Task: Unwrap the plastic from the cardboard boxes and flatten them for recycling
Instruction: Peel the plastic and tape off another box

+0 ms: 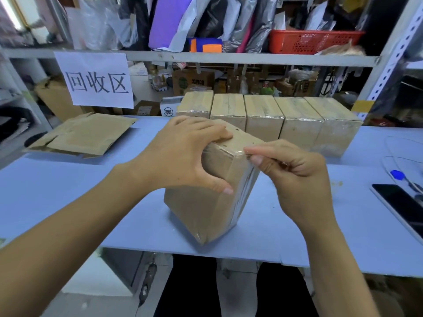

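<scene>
Hands peeling clear film from a wrapped brown cardboard box (206, 202) near the blue desk's (68, 191) front edge.
Left hand (183, 156) clasps the box's top, fingers and thumb curled round it; right hand (295, 177) pinches the transparent plastic wrap (242, 154) at its upper corner. A white paper sign (96, 81) reads "回收区".

The phone (402, 208) runs off the right edge; the left hand (183, 154) hides part of the box (206, 202) top; shelf clutter (240, 83) behind looks too blurred to identify.

Brown matt cardboard box (206, 202) under glossy clear plastic film (246, 179). Pale blue table top (68, 186): smooth, matt. Flattened brown cardboard sheet (84, 133): bare, matt.
</scene>
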